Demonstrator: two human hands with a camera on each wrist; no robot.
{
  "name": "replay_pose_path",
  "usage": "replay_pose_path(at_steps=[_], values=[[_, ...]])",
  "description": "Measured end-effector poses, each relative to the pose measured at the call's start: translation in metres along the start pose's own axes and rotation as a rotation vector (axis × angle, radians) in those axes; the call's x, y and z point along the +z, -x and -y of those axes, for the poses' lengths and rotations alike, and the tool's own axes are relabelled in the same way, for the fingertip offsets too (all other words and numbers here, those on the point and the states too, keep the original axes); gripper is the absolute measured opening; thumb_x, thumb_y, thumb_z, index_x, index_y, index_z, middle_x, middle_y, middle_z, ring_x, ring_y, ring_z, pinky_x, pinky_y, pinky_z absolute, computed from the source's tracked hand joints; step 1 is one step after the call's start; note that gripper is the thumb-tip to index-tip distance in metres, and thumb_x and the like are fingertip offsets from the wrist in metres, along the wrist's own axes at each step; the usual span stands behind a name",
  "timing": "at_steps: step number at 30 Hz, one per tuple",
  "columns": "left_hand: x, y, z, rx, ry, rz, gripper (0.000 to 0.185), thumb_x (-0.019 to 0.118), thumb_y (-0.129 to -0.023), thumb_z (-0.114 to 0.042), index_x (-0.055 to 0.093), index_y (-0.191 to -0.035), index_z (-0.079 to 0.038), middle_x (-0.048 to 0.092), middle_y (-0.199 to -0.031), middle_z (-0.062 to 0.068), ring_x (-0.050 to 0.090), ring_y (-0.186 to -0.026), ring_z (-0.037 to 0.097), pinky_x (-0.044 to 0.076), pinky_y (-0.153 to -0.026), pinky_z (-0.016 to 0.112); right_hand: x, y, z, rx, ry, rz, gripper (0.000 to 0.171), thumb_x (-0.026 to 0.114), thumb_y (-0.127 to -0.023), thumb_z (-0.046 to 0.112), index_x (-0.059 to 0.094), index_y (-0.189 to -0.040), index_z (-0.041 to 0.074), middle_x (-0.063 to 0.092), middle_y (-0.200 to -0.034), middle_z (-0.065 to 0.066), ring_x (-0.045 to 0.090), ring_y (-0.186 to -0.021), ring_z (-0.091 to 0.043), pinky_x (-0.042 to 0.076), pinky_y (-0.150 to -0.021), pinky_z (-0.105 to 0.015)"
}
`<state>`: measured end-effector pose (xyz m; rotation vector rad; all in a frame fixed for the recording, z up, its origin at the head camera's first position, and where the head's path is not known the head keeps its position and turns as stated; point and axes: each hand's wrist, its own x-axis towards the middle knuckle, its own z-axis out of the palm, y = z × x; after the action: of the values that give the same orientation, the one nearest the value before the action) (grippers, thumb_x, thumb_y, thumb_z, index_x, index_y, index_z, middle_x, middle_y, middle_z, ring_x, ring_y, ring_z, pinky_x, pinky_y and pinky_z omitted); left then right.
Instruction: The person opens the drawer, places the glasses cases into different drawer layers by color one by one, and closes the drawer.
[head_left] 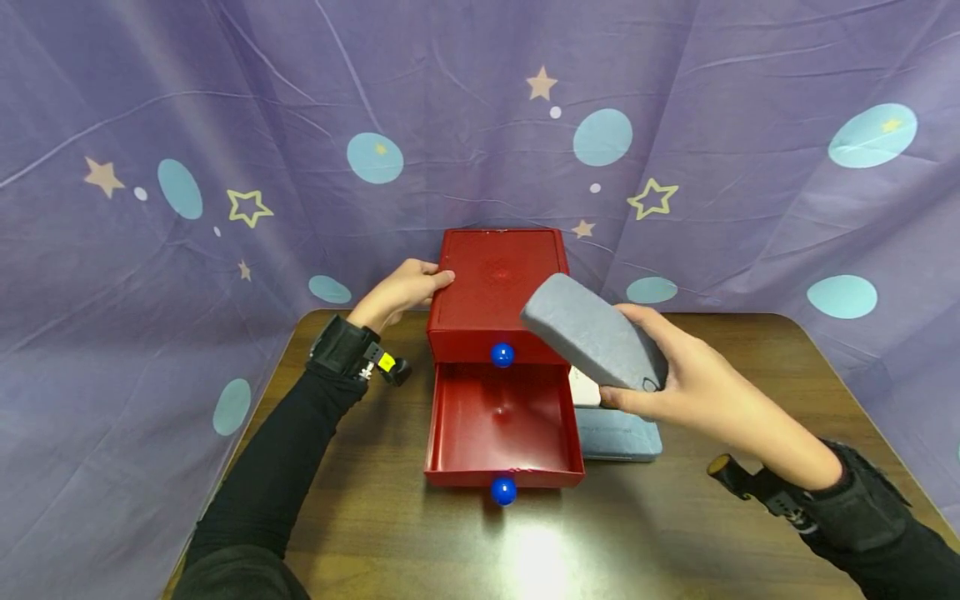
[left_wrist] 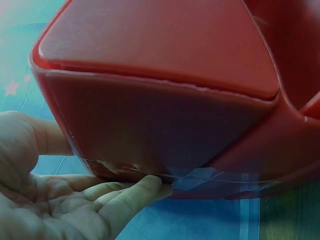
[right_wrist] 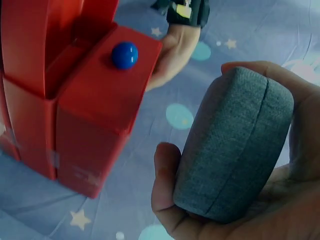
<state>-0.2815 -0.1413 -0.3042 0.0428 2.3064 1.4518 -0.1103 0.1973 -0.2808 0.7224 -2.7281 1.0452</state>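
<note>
A red two-drawer box (head_left: 498, 283) stands at the back middle of the table. Its lower drawer (head_left: 498, 417) is pulled out and looks bare inside; each drawer front carries a blue knob (head_left: 502, 355). My left hand (head_left: 397, 292) rests against the box's left side, thumb on the top edge, and the left wrist view has its fingers (left_wrist: 135, 195) lying fairly straight along the red wall (left_wrist: 160, 110). My right hand (head_left: 697, 383) grips a grey padded case (head_left: 592, 337) in the air, just right of the drawer; the same case (right_wrist: 235, 145) fills the right wrist view.
A second grey-blue case (head_left: 618, 437) lies on the brown table (head_left: 675, 533) right of the open drawer, with a small white object (head_left: 583, 389) behind it. A purple cloth with stars and circles (head_left: 225, 125) hangs behind and on both sides of the table.
</note>
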Motion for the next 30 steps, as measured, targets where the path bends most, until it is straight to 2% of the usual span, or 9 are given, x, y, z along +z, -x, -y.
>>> replay_pose_path(at_steps=[3,11,20,25,30], values=[[0.0,0.001,0.001,0.0,-0.005,0.005,0.058,0.048,-0.108,-0.025,0.032,-0.156,0.005,0.055,-0.147,0.022,0.056,-0.135,0.033,0.044,-0.116,0.042,0.006,0.0,0.005,-0.001,0.006,0.053,0.08,0.09,-0.076,0.023,0.05,-0.145,0.018,0.066,-0.11,-0.004,0.057,-0.089,-0.016,0.049,-0.072,-0.027],[0.0,0.001,0.001,-0.004,-0.003,0.001,0.059,0.049,-0.108,-0.025,0.031,-0.157,0.004,0.054,-0.148,0.022,0.056,-0.135,0.034,0.044,-0.116,0.041,0.026,-0.001,0.011,-0.016,0.086,0.172,0.079,0.089,-0.074,0.026,0.053,-0.143,0.015,0.065,-0.112,-0.001,0.057,-0.093,-0.015,0.05,-0.075,-0.03],[-0.001,0.003,0.001,-0.005,-0.01,0.004,0.06,0.049,-0.108,-0.027,0.031,-0.158,0.003,0.051,-0.15,0.021,0.055,-0.136,0.034,0.043,-0.117,0.043,0.045,-0.009,0.012,-0.001,0.081,0.338,0.076,0.087,-0.076,0.032,0.054,-0.142,0.015,0.064,-0.118,-0.001,0.056,-0.095,-0.014,0.049,-0.073,-0.027],[-0.001,0.002,0.001,0.004,-0.004,0.006,0.061,0.049,-0.108,-0.025,0.029,-0.158,0.004,0.049,-0.152,0.022,0.054,-0.137,0.035,0.042,-0.117,0.043,0.055,-0.015,0.006,0.023,0.076,0.413,0.073,0.086,-0.075,0.028,0.055,-0.139,0.013,0.064,-0.11,0.001,0.057,-0.088,-0.011,0.048,-0.072,-0.026],[0.0,0.001,-0.001,0.006,0.008,-0.002,0.06,0.049,-0.108,-0.024,0.03,-0.157,0.006,0.052,-0.149,0.024,0.056,-0.135,0.035,0.043,-0.117,0.043,0.063,-0.024,0.003,0.091,0.054,0.492,0.073,0.085,-0.075,0.029,0.054,-0.138,0.01,0.063,-0.101,0.0,0.056,-0.082,-0.012,0.047,-0.07,-0.027]])
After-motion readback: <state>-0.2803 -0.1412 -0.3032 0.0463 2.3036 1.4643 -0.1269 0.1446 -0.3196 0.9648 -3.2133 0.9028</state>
